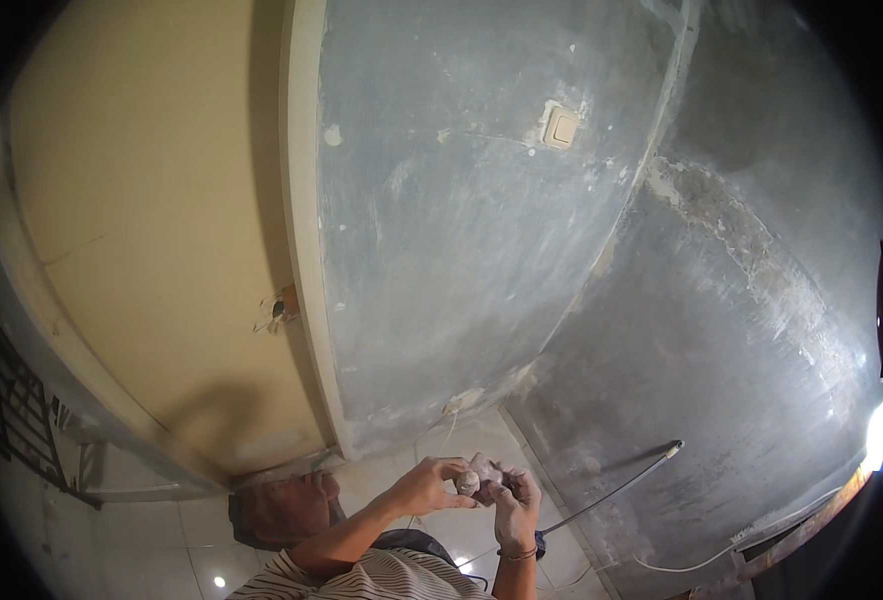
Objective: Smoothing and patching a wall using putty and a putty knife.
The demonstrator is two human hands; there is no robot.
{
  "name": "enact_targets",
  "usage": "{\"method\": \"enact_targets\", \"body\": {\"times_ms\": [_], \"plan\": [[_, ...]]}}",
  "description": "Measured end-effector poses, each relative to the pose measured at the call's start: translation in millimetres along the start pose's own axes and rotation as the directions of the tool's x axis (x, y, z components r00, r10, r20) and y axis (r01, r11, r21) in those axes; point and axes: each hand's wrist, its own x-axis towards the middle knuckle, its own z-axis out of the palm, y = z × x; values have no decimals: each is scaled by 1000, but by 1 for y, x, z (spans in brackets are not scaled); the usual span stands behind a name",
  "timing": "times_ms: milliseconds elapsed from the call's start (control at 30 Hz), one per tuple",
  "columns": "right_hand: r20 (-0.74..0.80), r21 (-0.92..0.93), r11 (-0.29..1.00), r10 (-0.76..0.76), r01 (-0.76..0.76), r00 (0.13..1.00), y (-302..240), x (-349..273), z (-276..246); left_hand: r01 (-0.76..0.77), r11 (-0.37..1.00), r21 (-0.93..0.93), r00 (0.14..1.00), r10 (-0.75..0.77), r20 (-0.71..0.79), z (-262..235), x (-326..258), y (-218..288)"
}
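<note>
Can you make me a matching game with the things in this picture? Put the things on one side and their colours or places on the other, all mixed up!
Things:
1. Door
2. Wall switch
3. Small object
4. Floor tiles

Clues:
A. held in both hands
B. cream-yellow, on the left
C. white and shiny, at the bottom
D. pale square, high on the grey wall

Pairs: 1-B, 2-D, 3-A, 4-C

Both hands meet low in the frame, in front of a grey plastered wall (481, 250). Left hand (426, 487) & right hand (514, 505) pinch a small pale crumpled lump (479, 476) btwn fingertips. Light switch (560, 127) high on the wall; thin white pipe (616, 487) leans nr the tiled floor (161, 545).
</note>
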Motion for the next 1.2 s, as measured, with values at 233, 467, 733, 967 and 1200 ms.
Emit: {"method": "enact_targets", "body": {"times_ms": [233, 467, 733, 967, 1200], "plan": [[-188, -155, 983, -126, 97, 974, -1, -10, -19, 115, 983, 143, 951, -68, -300, -1, -7, 4], [234, 72, 902, 399, -425, 887, 18, -44, -27, -139, 894, 425, 914, 281, -293, 33, -10, 17], [155, 241, 893, 350, -379, 924, 10, -49, -29, -370, 789, 490, 914, 403, 41, 58, -24, 7], [61, 368, 885, 284, -287, 957, 6, -66, -31, -393, 840, 374, 919, 370, 136, 63, -27, 12], [-4, 171, 888, 434, -427, 901, -3, -78, -40, -183, 983, 20, 943, 170, 286, 55, -36, -5]]}}
